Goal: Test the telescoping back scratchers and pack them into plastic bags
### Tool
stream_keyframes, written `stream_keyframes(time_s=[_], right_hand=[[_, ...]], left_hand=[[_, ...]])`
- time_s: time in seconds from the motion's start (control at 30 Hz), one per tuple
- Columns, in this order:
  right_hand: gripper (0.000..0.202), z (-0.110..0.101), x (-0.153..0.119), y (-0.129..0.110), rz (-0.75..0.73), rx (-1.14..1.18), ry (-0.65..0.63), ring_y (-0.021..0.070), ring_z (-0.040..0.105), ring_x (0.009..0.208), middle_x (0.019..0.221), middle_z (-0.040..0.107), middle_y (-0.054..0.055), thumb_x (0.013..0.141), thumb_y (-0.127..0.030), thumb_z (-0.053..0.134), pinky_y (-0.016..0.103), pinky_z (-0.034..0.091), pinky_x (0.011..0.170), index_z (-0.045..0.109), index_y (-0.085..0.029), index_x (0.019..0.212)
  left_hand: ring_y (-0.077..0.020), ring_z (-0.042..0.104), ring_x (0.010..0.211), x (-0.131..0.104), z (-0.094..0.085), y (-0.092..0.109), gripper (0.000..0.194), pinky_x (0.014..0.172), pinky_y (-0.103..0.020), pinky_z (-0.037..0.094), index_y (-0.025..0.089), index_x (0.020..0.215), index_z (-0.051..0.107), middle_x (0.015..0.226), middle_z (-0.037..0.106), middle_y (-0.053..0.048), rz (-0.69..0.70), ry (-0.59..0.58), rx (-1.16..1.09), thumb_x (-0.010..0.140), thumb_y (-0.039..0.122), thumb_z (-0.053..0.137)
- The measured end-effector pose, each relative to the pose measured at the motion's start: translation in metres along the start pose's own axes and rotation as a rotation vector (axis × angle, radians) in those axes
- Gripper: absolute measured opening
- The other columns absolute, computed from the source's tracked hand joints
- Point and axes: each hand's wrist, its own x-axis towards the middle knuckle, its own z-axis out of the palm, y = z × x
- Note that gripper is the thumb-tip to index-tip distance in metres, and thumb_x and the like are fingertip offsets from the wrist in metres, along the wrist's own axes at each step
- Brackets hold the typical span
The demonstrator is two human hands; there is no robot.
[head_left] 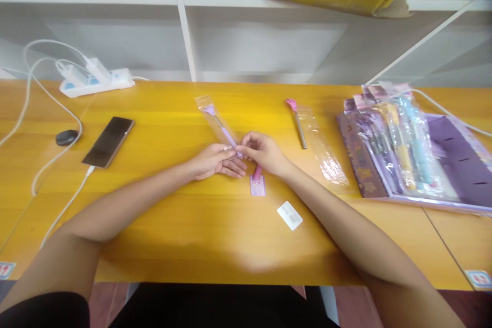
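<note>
A purple hand-shaped back scratcher (229, 137) lies inside a narrow clear plastic sleeve (203, 102), slanting up to the left above the table. At its lower end, my left hand (219, 161) holds it between thumb and fingers, the other fingers loosely extended. My right hand (265, 152) pinches the same end, touching the left fingertips. Just below the right hand, a pink handle (257, 171) shows partly, its upper part hidden. It overlaps a small purple printed card (258, 187). Nearby lies a white card with a barcode (290, 215).
A pink scratcher head with metal rod (296, 123) lies beside an empty clear sleeve (325, 151). At right, a purple box (461, 156) carries several bagged scratchers (400, 143). Leftward are a phone (108, 142), black mouse (66, 137), and power strip (98, 82) with cables.
</note>
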Motion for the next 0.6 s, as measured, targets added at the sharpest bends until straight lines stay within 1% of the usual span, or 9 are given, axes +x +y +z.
stream_keyframes(time_s=[0.1,0.17,0.3,0.43,0.5,0.57,0.6], right_hand=[[0.075,-0.001,0.001,-0.002,0.078,0.075,0.013,0.0135,0.065,0.063,0.079,0.073,-0.001,0.067,-0.073,0.099,0.027,0.054,0.059,0.067,-0.02,0.109],[0.076,-0.001,0.0,-0.004,0.136,0.089,0.009,0.014,0.065,0.064,0.08,0.075,0.001,0.066,-0.071,0.101,0.027,0.054,0.058,0.073,-0.019,0.114],[0.065,-0.003,-0.003,-0.009,0.196,0.101,0.015,0.0131,0.063,0.065,0.077,0.075,0.003,0.067,-0.069,0.1,0.027,0.054,0.059,0.083,-0.016,0.1],[0.063,-0.009,-0.003,-0.021,0.223,0.105,0.005,0.0114,0.058,0.063,0.074,0.073,0.003,0.062,-0.069,0.103,0.027,0.051,0.06,0.084,-0.016,0.089],[0.062,-0.009,-0.007,-0.029,0.213,0.101,0.004,0.0108,0.056,0.063,0.073,0.072,0.003,0.059,-0.069,0.104,0.026,0.05,0.059,0.082,-0.016,0.083],[0.061,-0.003,-0.016,-0.033,0.216,0.094,-0.002,0.0111,0.056,0.062,0.072,0.071,0.003,0.06,-0.07,0.103,0.026,0.047,0.057,0.079,-0.017,0.079],[0.061,0.004,-0.023,-0.034,0.221,0.089,-0.016,0.0115,0.056,0.062,0.072,0.071,0.002,0.062,-0.071,0.102,0.026,0.047,0.057,0.077,-0.017,0.079]], left_hand=[[-0.0306,0.086,0.085,0.001,-0.001,-0.003,0.036,0.082,-0.041,0.071,0.008,0.104,0.074,0.097,0.083,-0.024,0.016,-0.009,0.036,0.107,0.044,0.075],[-0.0302,0.085,0.085,0.001,-0.002,-0.006,0.043,0.081,-0.041,0.07,0.007,0.107,0.075,0.098,0.083,-0.025,0.054,-0.014,0.044,0.104,0.05,0.078],[-0.0283,0.084,0.084,0.001,-0.002,-0.011,0.051,0.08,-0.04,0.07,0.007,0.11,0.077,0.1,0.083,-0.024,0.13,-0.026,0.073,0.1,0.057,0.082],[-0.0255,0.082,0.083,0.002,-0.004,-0.008,0.055,0.078,-0.038,0.07,0.008,0.106,0.079,0.099,0.081,-0.018,0.211,-0.004,0.186,0.091,0.06,0.09],[-0.0236,0.081,0.082,0.004,-0.006,-0.002,0.059,0.075,-0.036,0.07,0.01,0.11,0.079,0.098,0.08,-0.014,0.283,0.052,0.177,0.085,0.061,0.094],[-0.0204,0.078,0.082,0.005,-0.01,0.006,0.06,0.071,-0.031,0.067,0.013,0.114,0.078,0.097,0.079,-0.009,0.386,0.163,0.07,0.083,0.061,0.096],[-0.0178,0.076,0.08,0.006,-0.012,0.011,0.057,0.068,-0.027,0.065,0.014,0.112,0.078,0.094,0.078,-0.006,0.437,0.23,-0.003,0.084,0.059,0.096]])
